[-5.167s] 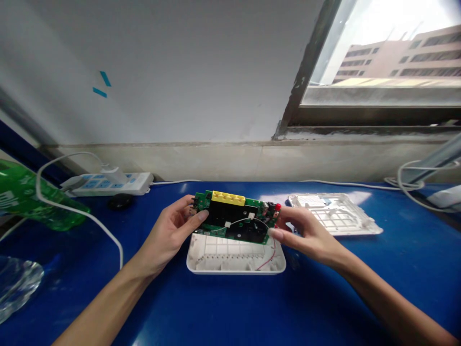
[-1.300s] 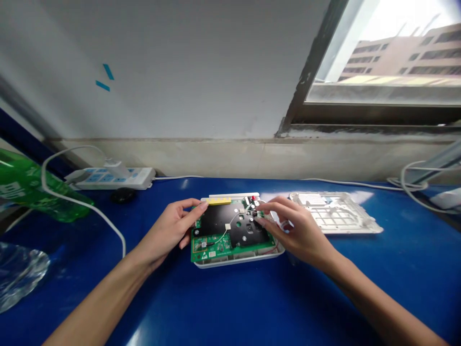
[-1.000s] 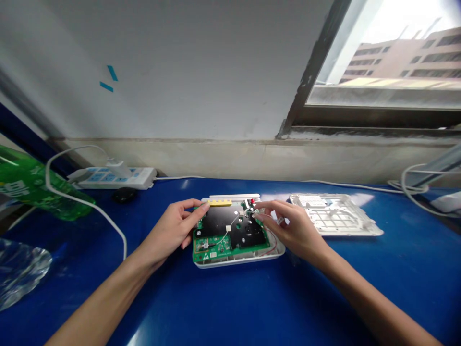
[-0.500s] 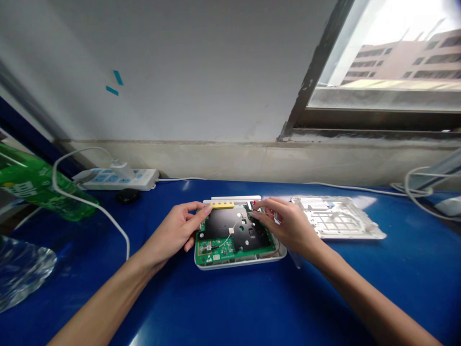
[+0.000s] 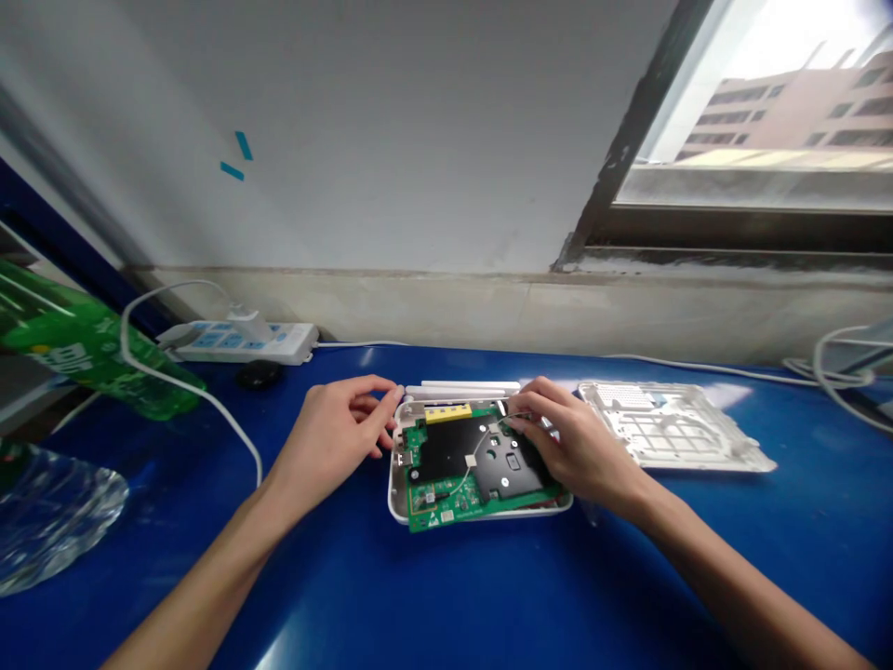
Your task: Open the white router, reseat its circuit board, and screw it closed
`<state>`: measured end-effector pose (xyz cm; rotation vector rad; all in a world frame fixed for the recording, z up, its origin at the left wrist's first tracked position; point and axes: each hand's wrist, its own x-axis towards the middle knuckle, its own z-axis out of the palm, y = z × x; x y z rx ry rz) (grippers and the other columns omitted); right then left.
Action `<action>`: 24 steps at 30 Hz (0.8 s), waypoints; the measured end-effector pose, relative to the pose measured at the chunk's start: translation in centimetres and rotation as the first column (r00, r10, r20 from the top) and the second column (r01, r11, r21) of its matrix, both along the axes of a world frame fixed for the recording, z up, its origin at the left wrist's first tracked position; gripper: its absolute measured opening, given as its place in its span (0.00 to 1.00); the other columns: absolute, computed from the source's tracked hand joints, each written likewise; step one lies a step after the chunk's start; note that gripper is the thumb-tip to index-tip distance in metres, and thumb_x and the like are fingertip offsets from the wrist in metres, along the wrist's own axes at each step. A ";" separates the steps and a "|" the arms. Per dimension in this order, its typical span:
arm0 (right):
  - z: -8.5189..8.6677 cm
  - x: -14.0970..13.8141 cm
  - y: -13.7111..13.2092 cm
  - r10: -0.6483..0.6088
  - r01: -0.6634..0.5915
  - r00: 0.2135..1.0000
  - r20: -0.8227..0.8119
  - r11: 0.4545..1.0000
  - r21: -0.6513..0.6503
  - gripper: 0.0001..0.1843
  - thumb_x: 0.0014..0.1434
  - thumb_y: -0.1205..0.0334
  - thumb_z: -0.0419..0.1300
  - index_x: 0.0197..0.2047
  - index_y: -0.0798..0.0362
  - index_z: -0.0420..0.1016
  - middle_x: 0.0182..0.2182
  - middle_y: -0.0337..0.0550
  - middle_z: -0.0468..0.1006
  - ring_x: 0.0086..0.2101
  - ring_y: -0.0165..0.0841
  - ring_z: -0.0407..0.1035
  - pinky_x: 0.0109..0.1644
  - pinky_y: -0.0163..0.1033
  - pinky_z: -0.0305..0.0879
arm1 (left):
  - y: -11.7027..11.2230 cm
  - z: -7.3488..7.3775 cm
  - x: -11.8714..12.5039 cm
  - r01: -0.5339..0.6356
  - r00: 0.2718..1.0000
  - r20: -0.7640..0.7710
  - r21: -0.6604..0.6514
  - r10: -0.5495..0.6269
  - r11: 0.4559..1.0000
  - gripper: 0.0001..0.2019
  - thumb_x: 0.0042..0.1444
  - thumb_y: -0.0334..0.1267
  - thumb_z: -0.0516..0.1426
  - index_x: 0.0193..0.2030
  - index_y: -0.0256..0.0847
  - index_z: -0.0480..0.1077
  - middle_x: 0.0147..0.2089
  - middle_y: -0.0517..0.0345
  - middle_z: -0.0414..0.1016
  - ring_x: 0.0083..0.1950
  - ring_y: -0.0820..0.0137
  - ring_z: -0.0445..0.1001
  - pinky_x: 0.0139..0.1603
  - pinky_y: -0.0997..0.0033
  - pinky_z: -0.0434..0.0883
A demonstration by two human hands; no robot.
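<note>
A green circuit board [image 5: 457, 502] with a black plate [image 5: 453, 447] and a yellow port block [image 5: 447, 412] sits askew in a white router housing [image 5: 394, 507]. Its front edge overlaps the housing's front rim. A thin pale wire [image 5: 480, 448] crosses the plate. My right hand [image 5: 568, 437] is closed on the board's far right corner, its fingertips partly hiding the spot. My left hand [image 5: 353, 419] is at the housing's far left corner, thumb and fingers curled against it. White antenna bars [image 5: 471, 386] lie along the housing's back.
A white cover [image 5: 670, 428] lies open side up at the right. A power strip [image 5: 244, 342] with a plugged-in cable, a black object [image 5: 259, 374], a green bottle [image 5: 104, 354] and a clear bottle [image 5: 56, 521] are at the left. The wall stands behind.
The board has shifted and turned within the housing, its near edge coming forward over the rim. My left hand has moved off the yellow port block to the housing's corner.
</note>
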<state>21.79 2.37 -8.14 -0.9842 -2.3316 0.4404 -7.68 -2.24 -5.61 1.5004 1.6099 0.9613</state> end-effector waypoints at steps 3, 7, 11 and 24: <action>-0.1 0.0 -0.1 -0.020 0.020 0.999 0.030 1.000 0.007 0.06 0.71 0.65 0.54 0.41 0.51 0.71 0.41 0.46 0.72 0.41 0.38 0.67 0.47 0.46 0.64 | 0.2 0.0 -0.4 -0.014 0.988 -0.148 0.114 0.031 0.993 0.16 0.63 0.50 0.60 0.44 0.41 0.80 0.37 0.53 0.83 0.36 0.63 0.82 0.34 0.70 0.79; -0.2 0.0 -0.3 -0.069 0.067 0.996 0.060 0.997 0.026 0.06 0.71 0.64 0.54 0.41 0.50 0.71 0.40 0.46 0.72 0.40 0.39 0.66 0.46 0.47 0.63 | 0.5 0.1 -0.6 0.107 0.965 -0.254 0.138 -0.069 0.985 0.13 0.63 0.47 0.59 0.45 0.45 0.82 0.48 0.55 0.83 0.48 0.59 0.81 0.49 0.65 0.78; -0.1 -0.2 -0.7 -0.116 0.112 0.990 0.085 0.992 0.052 0.06 0.70 0.65 0.55 0.39 0.50 0.70 0.38 0.45 0.73 0.39 0.39 0.66 0.46 0.47 0.62 | 0.5 0.0 -0.6 0.187 0.971 -0.161 0.047 -0.177 0.981 0.15 0.62 0.46 0.59 0.51 0.44 0.81 0.50 0.53 0.83 0.49 0.59 0.82 0.52 0.63 0.78; 0.0 -0.9 -0.7 -0.142 0.135 0.982 0.129 0.989 0.057 0.06 0.69 0.65 0.57 0.37 0.51 0.71 0.37 0.46 0.74 0.40 0.42 0.66 0.47 0.48 0.62 | 0.4 0.2 -0.7 0.182 0.980 -0.071 -0.036 -0.185 0.983 0.17 0.57 0.41 0.63 0.52 0.43 0.80 0.52 0.51 0.81 0.52 0.58 0.81 0.44 0.64 0.81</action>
